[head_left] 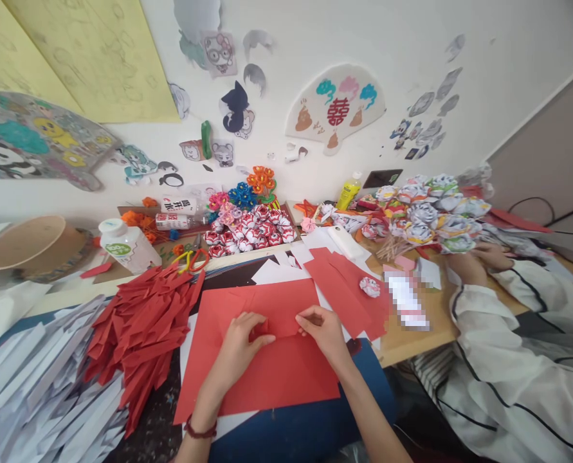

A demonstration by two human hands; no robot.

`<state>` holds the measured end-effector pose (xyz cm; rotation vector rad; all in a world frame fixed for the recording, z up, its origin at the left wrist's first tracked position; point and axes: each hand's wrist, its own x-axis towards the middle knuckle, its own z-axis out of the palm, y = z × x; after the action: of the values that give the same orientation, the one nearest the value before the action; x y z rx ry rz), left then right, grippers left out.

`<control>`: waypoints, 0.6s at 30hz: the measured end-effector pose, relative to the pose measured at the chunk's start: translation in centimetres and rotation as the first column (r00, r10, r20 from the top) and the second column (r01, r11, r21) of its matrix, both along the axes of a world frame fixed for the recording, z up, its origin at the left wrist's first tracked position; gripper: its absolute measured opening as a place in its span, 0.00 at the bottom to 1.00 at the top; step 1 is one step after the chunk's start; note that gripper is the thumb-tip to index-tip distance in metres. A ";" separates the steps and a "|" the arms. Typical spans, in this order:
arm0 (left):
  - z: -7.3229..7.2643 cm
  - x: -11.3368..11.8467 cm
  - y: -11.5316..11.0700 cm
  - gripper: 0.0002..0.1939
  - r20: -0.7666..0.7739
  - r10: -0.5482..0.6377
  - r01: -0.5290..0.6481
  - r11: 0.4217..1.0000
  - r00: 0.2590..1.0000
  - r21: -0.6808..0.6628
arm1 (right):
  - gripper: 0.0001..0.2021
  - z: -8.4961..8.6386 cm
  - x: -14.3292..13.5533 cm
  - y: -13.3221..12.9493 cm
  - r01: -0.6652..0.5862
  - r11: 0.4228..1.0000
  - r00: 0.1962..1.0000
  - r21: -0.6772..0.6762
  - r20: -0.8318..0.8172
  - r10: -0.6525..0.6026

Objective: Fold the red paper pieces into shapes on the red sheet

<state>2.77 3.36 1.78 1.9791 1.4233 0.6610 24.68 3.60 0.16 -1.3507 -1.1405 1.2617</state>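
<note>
A small piece of red paper [282,319] is held above a large red sheet [262,379] on the table. My left hand [247,334] grips its left side between thumb and fingers, with a red bracelet on that wrist. My right hand [321,326] pinches the paper's right edge between thumb and fingertips. To the left lies a heap of folded red paper strips [146,321], beside a larger heap of white strips [49,379].
Red-and-white paper flowers [252,233] stand behind the sheet, near scissors [193,260] and a white bottle [128,245]. More red sheets [346,292] carry a single flower. At the right, another person's sleeved arms [489,321] reach over the table beside a paper bouquet [426,215].
</note>
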 end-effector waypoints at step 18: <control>-1.9 1.2 1.4 0.06 -0.030 0.092 -0.085 0.980 0.995 0.180 | 0.10 0.2 0.2 1.4 -0.302 0.915 0.752 0.269 0.657 0.055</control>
<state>3.99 4.79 -0.11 2.0841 1.5293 0.8206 24.84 4.96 0.38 -1.4426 -1.9217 0.6461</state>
